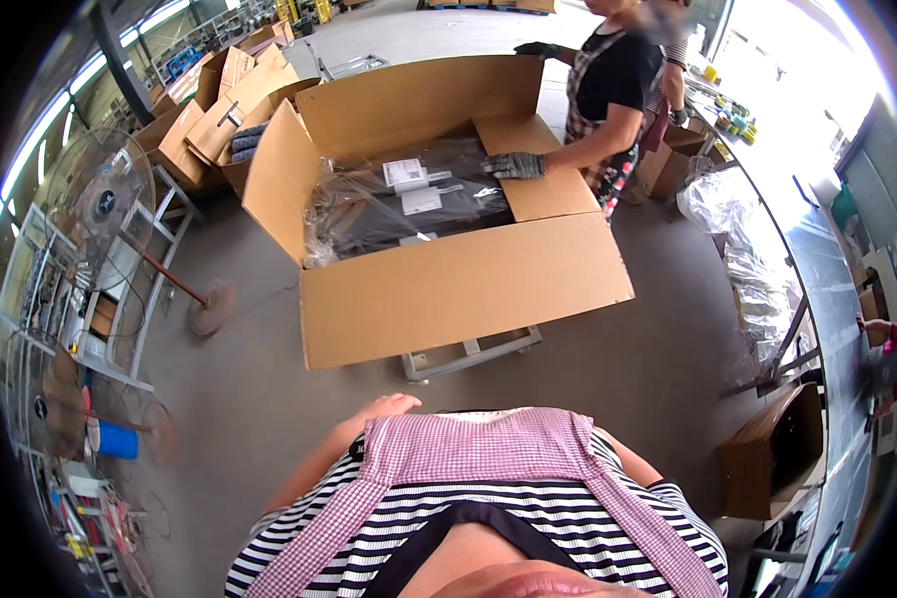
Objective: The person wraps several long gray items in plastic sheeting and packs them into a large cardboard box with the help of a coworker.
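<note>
My left hand (389, 405) is held low before my body with its fingers stretched out and nothing in it. It is nearest to the big open cardboard box (458, 294), apart from its near flap. Of my right arm only the forearm (630, 460) shows; the hand is hidden behind my checked apron. Inside the box lies a dark item wrapped in clear plastic (369, 219), with white paper sheets (422, 200) on top. A co-worker's gloved hand (515, 165) presses on the box's right flap, which is folded inward; their other gloved hand (536, 49) is at the far corner.
The box rests on a grey wheeled frame (473, 357). Standing fans (105, 204) and metal racks line the left. Cartons (219, 110) are piled at the far left. A long table (812, 249), clear plastic wrap (752, 269) and an open carton (767, 458) stand at the right.
</note>
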A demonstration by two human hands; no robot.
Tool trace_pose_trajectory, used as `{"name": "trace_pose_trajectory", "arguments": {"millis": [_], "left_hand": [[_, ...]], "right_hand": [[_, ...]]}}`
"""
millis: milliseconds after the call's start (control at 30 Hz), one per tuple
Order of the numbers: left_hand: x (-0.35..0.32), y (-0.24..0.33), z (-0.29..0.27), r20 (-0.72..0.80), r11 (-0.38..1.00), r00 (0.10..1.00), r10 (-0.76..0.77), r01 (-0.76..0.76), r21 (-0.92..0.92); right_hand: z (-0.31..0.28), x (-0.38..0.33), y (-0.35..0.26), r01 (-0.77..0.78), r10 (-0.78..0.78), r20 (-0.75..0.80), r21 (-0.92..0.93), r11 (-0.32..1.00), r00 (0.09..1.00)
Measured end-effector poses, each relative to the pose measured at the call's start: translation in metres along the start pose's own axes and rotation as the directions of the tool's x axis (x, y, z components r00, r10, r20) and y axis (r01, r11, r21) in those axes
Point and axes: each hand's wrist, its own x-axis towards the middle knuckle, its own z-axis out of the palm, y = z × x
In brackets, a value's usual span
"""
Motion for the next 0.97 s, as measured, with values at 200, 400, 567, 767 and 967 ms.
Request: {"name": "trace_pose_trajectory", "arguments": {"millis": [200, 400, 567, 767, 967], "left_hand": [[0.121, 0.124, 0.028, 0.075, 0.984, 0.985, 0.158, -0.163, 0.072], [0.207, 0.257, 0.031, 0.158, 0.942, 0.972, 0.173, -0.21, 0.26], [0.305, 0.302, 0.05, 0.283, 0.864, 0.904, 0.32, -0.401, 0.303], [0.394, 0.375, 0.04, 0.411, 0.806, 0.852, 0.325, -0.477, 0.351], [0.509, 0.436, 0.012, 0.494, 0.722, 0.768, 0.409, -0.603, 0.339]], "right_hand": [[-0.053, -0.023, 0.187, -0.074, 0.079, -0.112, 0.052, 0.996, 0.991], [-0.133, -0.068, 0.281, -0.231, 0.226, -0.262, 0.014, 0.973, 0.938], [-0.141, -0.068, 0.35, -0.051, 0.244, -0.425, 0.416, 0.908, 0.872], [-0.21, -0.125, 0.239, -0.227, 0.422, -0.099, 0.722, 0.654, 0.901], [-0.32, -0.155, 0.205, -0.116, 0.501, -0.044, 0.952, 0.285, 0.864]]}}
